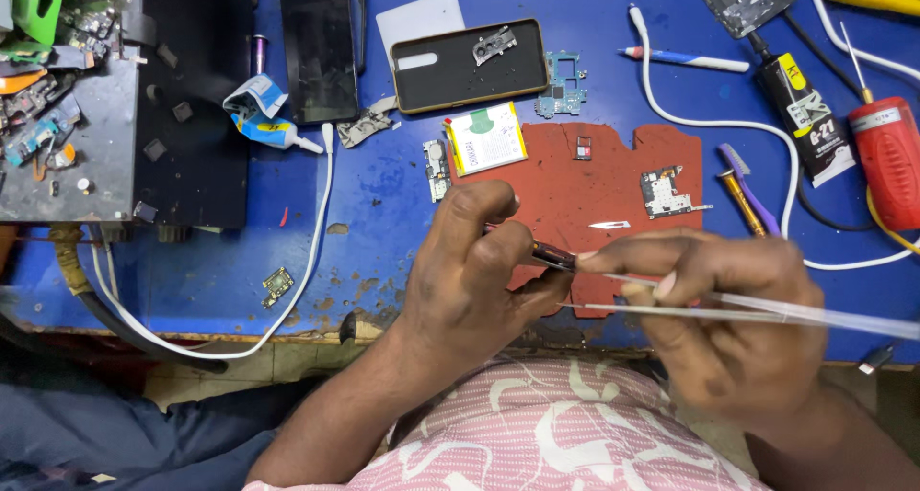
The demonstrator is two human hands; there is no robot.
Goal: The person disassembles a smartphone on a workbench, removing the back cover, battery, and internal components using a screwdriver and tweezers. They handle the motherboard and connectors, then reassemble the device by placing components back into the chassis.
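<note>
Small part [553, 255] between both hands

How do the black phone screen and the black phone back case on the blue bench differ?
The black phone screen stands lengthwise away from the person and is plain and glossy. The black phone back case lies crosswise, has a tan rim, and holds a small metal part. Both are dark rectangles lying flat on the blue bench.

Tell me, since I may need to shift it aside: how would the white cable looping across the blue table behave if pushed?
The white cable is probably floppy: it lies in loose curves and sags past the blue table edge. It looks light, so a push would likely bend one stretch rather than slide it whole. Being round, it may roll a little.
</note>
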